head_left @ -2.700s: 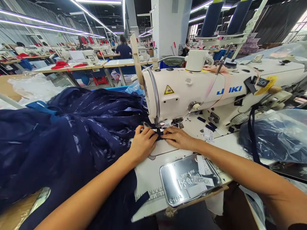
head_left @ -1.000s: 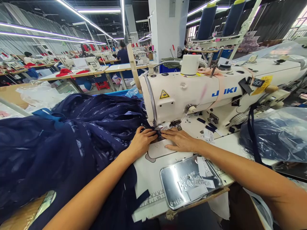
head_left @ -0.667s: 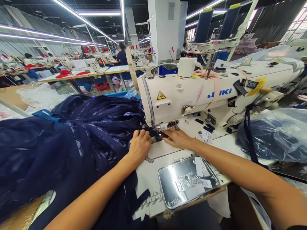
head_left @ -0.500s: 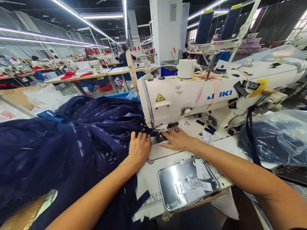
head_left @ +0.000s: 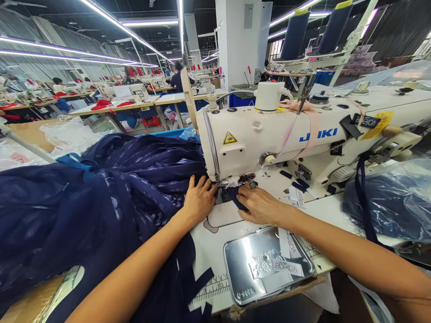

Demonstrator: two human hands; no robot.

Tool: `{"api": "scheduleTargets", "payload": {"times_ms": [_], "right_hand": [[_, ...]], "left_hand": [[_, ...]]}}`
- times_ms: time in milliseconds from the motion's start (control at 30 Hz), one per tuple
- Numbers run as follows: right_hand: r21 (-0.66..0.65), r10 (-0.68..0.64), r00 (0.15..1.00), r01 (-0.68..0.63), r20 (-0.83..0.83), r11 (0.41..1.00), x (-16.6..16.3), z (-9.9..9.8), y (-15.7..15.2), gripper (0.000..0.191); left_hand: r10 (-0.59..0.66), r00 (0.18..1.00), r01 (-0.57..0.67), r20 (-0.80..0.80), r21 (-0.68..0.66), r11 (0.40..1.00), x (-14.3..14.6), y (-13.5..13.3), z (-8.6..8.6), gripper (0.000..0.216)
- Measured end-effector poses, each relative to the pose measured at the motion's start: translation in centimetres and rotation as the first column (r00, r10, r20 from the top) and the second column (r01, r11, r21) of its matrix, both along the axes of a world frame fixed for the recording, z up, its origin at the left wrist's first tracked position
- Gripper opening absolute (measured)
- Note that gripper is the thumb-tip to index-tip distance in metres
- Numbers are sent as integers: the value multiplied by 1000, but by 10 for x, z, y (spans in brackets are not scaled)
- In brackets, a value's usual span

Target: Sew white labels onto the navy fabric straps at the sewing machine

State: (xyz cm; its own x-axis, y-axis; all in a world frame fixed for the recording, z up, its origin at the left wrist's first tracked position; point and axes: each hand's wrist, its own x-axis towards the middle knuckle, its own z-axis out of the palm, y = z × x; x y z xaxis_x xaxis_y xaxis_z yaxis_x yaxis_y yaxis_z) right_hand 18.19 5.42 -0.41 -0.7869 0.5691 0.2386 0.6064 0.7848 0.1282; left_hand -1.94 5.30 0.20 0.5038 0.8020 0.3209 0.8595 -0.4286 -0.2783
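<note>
Away from the sewing machine [head_left: 235,141], the right hand [head_left: 258,204] had been drawn slightly, while the left hand [head_left: 200,199] had been brought nearer its needle. Both were partly curled; whether navy cloth [head_left: 236,197], laid between them, was pinched could not be told. Navy fabric [head_left: 144,179] was heaped beside the left.
</note>
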Motion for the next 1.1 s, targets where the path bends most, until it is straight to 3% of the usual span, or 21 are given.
{"api": "scheduleTargets", "payload": {"times_ms": [1100], "right_hand": [[47,-92,996,92,0,995,-22,-5,-9,42]], "left_hand": [[26,999,-26,32,-13,1000,3,16,-4,24]]}}
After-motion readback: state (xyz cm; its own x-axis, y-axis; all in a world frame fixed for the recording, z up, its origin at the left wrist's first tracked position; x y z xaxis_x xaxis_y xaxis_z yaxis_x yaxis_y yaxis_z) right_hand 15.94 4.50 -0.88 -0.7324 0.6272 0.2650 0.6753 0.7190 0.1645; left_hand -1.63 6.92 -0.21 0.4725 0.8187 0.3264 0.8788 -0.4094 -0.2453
